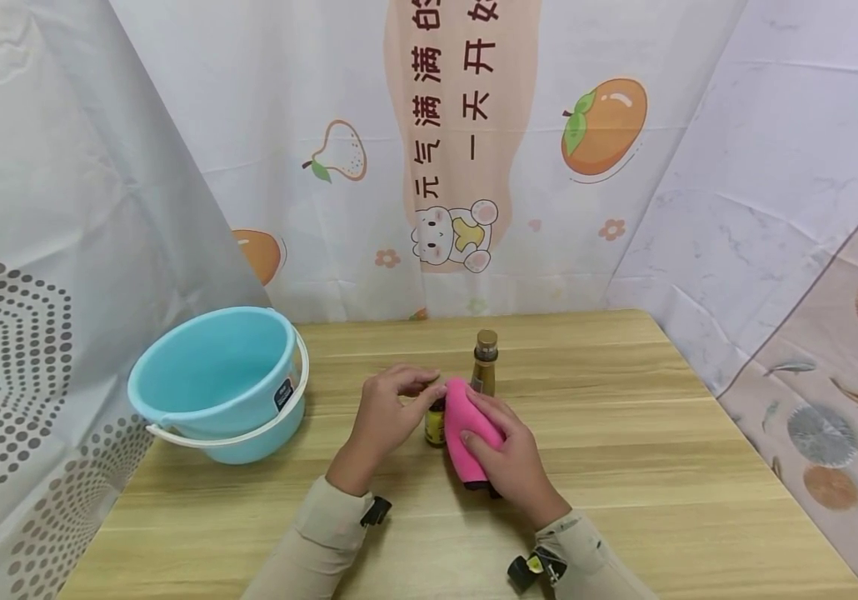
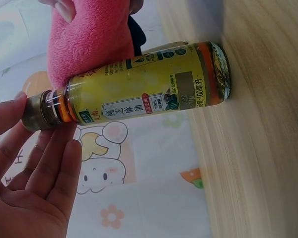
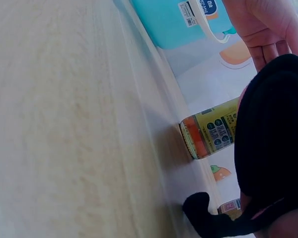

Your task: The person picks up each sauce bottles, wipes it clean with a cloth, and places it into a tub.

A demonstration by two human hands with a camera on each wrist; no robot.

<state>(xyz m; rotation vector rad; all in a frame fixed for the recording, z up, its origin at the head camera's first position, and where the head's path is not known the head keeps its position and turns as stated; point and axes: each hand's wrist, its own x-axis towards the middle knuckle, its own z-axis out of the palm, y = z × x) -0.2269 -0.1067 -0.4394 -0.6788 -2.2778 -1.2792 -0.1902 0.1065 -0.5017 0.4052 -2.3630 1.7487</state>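
Observation:
My left hand (image 1: 387, 417) pinches the brown cap of a small sesame oil bottle (image 2: 139, 89) with a yellow label, which stands upright on the table. In my right hand (image 1: 507, 450) is a pink fuzzy cloth item (image 1: 466, 433) with a black end (image 3: 270, 134) and a black strap (image 3: 203, 213). Its pink side lies against the bottle's label and neck in the left wrist view. Just behind the pink item rises a taller bottle (image 1: 485, 358) with a gold-brown cap, its lower part hidden. Some right-hand fingers are hidden too.
A light blue bucket (image 1: 217, 421) with a white handle stands at the table's left side. The wooden table (image 1: 624, 450) reaches back to a printed curtain (image 1: 309, 67), with more cloth hanging on the left and right.

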